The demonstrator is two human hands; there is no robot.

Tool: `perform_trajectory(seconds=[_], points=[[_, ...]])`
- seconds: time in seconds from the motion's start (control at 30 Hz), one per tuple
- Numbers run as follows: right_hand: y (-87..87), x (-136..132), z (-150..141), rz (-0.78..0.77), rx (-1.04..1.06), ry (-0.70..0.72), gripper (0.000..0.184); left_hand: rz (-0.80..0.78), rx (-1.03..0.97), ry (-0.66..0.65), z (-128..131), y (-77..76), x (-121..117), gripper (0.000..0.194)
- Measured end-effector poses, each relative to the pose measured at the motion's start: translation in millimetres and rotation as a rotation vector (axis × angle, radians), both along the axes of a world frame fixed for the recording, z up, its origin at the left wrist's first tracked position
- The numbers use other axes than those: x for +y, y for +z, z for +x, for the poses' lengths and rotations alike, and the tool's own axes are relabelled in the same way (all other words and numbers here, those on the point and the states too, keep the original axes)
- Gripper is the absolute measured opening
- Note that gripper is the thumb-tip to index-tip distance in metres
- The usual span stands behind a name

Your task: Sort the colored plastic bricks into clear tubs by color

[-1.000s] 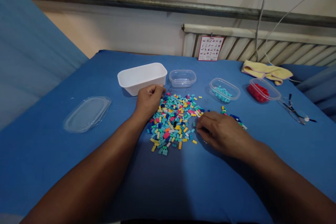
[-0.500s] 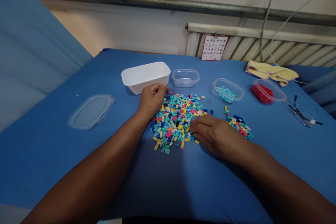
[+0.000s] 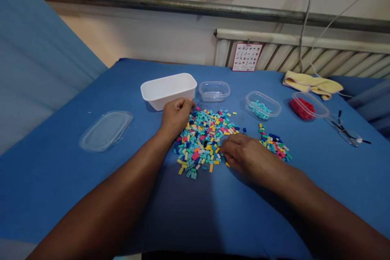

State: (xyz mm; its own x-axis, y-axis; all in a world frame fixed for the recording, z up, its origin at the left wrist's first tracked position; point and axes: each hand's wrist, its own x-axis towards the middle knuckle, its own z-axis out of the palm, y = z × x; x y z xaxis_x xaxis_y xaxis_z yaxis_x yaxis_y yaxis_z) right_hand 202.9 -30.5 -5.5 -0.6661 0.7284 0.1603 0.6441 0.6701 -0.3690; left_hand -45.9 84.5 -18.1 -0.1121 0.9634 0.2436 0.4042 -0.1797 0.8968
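Note:
A loose pile of small coloured building bricks (image 3: 202, 138) lies on the blue table cover. My left hand (image 3: 177, 114) rests at the pile's upper left edge, just in front of a white tub (image 3: 169, 88); its fingers are curled closed, and whatever they may hold is hidden. At the pile's right side, my right hand (image 3: 243, 152) reaches down among the bricks with its fingertips pinched together. I cannot make out what is between them. Behind that hand is a smaller heap of mixed bricks (image 3: 277, 146).
Along the back stand a clear container (image 3: 214, 91), one with turquoise bricks (image 3: 260, 109) and one with red bricks (image 3: 303, 108). Clear lids (image 3: 106, 131) lie at left. Glasses (image 3: 347, 132) and a yellow cloth (image 3: 312, 84) lie at right; a radiator (image 3: 292, 55) is behind.
My right hand has moved left to the pile's right edge, uncovering more of the smaller heap. My left hand has stayed beside the white tub. The view has shifted slightly.

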Motion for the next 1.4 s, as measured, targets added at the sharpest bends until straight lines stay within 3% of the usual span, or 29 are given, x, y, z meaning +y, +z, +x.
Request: perform_trajectory(seconds=[0.13, 0.23, 0.37, 0.5, 0.57, 0.63, 0.8, 0.87, 1.0, 1.13, 1.23, 1.4], points=[[1.5, 0, 3, 0.03, 0.02, 0.001, 0.019, 0.008, -0.007, 0.003, 0, -0.6, 0, 0.038], [3.5, 3, 11, -0.018, 0.159, -0.022, 0.015, 0.007, 0.0, -0.005, 0, 0.3, -1, 0.039], [5.9, 11, 25, -0.264, 0.453, -0.227, 0.009, 0.005, 0.004, -0.006, 0, 1.6, 0, 0.038], [9.8, 19, 32, -0.527, 0.706, -0.425, 0.025, -0.004, 0.005, -0.001, -1, 1.4, 1, 0.036], [12.7, 21, 35, -0.561, 0.783, -0.471, 0.031, -0.006, 0.003, 0.008, -2, 1.2, 2, 0.036], [15.4, 23, 42, -0.455, 0.823, -0.521, 0.031, -0.005, -0.01, 0.01, -2, 1.4, 1, 0.036], [12.9, 44, 81, 0.192, 0.685, -0.726, 0.026, -0.014, -0.001, 0.007, -2, 3.7, 0, 0.036], [7.2, 58, 96, 0.332, 0.567, -0.775, 0.026, -0.013, 0.017, 0.015, -2, 4.2, 0, 0.036], [-3.6, 76, 112, 0.349, 0.45, -0.751, 0.025, -0.01, 0.025, 0.016, -4, 4.0, 2, 0.037], [-2.6, 64, 103, 0.447, 0.418, -0.688, 0.018, -0.005, 0.034, 0.01, -3, 4.3, 1, 0.037], [-1.6, 50, 84, 0.441, 0.352, -0.494, 0.016, -0.012, 0.035, 0.008, -2, 4.9, 0, 0.036], [-14.0, 43, 52, 0.285, 0.194, -0.11, 0.021, -0.013, 0.021, 0.008, -3, 3.2, 1, 0.036]])
